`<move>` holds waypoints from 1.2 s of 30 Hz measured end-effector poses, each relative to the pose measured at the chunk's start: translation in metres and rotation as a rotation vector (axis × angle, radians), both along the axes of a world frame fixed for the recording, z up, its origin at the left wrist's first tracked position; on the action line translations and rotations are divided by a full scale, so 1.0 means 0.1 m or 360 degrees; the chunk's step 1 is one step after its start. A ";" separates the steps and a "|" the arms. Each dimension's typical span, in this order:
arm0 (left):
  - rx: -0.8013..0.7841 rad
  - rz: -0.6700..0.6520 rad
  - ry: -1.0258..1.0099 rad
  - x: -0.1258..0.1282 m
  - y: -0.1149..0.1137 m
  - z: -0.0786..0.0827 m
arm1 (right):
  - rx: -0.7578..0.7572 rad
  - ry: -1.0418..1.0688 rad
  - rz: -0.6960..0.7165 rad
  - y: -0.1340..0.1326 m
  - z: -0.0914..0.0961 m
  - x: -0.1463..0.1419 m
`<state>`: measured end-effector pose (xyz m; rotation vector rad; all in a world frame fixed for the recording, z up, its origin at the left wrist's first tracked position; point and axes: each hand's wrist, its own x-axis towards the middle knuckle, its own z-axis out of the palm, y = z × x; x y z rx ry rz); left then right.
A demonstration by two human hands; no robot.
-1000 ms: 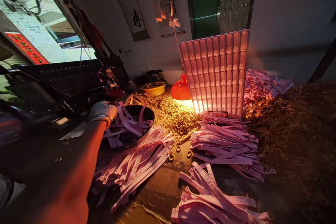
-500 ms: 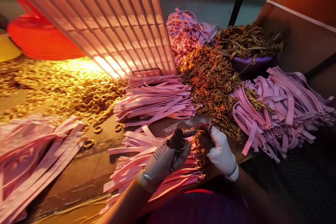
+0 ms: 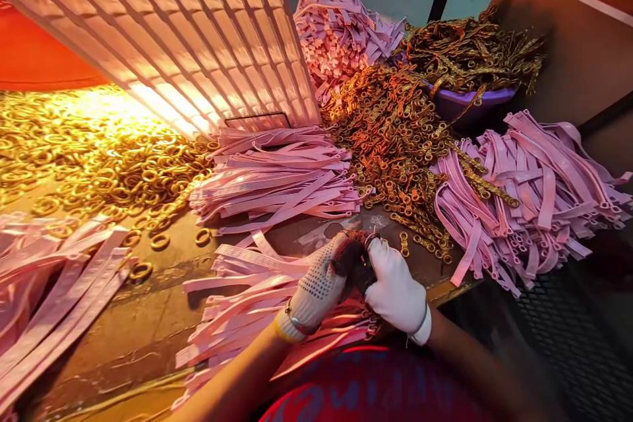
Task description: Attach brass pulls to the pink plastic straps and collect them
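Note:
My left hand (image 3: 321,283) and my right hand (image 3: 394,287) both wear white knit gloves and meet over the near edge of the table (image 3: 148,336). Their fingers are curled and pressed together around a small dark piece that I cannot make out. Under them lies a bundle of pink straps (image 3: 237,310). Just beyond the fingertips a few loose brass clasps (image 3: 404,244) trail from a large heap of brass clasps (image 3: 390,138).
A pink ribbed tray (image 3: 188,33) stands upright at the back left, lit from behind. Gold rings (image 3: 99,165) cover the table's left. More pink strap piles lie centre (image 3: 281,178), right (image 3: 539,191), far back (image 3: 341,33) and left (image 3: 54,303). A purple bowl (image 3: 465,102) holds clasps.
The view swung from the left side of the table to the right. My left hand left the dark bowl of straps and joined my right hand; the two have closed tighter together.

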<state>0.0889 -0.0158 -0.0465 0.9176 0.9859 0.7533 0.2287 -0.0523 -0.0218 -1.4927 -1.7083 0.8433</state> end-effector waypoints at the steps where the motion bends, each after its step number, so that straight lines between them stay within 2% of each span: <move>1: 0.0110 0.0061 0.0043 0.00 0.01 -0.03 | 0.0016 -0.0012 0.0000 0.01 0.02 -0.01; 3: 0.0270 0.0163 0.0081 0.00 0.02 -0.05 | 0.0027 0.0077 0.0047 0.04 0.05 -0.04; 4: 0.0264 0.0155 0.0069 0.00 0.01 -0.05 | 0.0009 0.0164 0.0082 0.07 0.06 -0.06; 7: 0.0080 0.0013 0.0028 -0.04 -0.02 -0.01 | -0.0129 0.0460 0.0168 0.14 0.05 -0.12; 10: -0.0121 -0.0114 0.0004 -0.12 -0.05 0.03 | -0.0255 0.0750 0.0136 0.18 -0.02 -0.15; 13: -0.0302 -0.0087 -0.0152 -0.20 -0.04 0.03 | -0.0253 0.0971 0.0035 0.17 -0.09 -0.12; 17: -0.0511 -0.0051 -0.0438 -0.23 -0.02 0.05 | -0.0161 0.1089 -0.0104 0.14 -0.16 -0.06; 21: -0.0470 -0.0192 -0.0497 -0.23 -0.02 0.11 | -0.0086 0.0977 -0.0220 0.09 -0.20 -0.02; 25: -0.0479 -0.0162 -0.0507 -0.24 -0.01 0.13 | -0.0048 0.0879 -0.0190 0.04 -0.14 -0.01; 28: -0.0367 -0.0147 -0.0375 -0.26 -0.02 0.14 | -0.0076 0.0946 -0.0251 0.02 -0.10 0.01; 30: -0.0360 -0.0126 -0.0380 -0.26 -0.04 0.15 | -0.0012 0.0873 -0.0283 0.00 -0.12 0.02; 33: -0.0523 -0.0200 -0.0600 -0.22 -0.10 0.16 | 0.0356 0.0421 -0.0303 -0.05 -0.18 0.05; 36: -0.0694 -0.0229 -0.0853 -0.15 -0.14 0.17 | 0.0775 -0.0031 -0.0226 -0.09 -0.23 0.08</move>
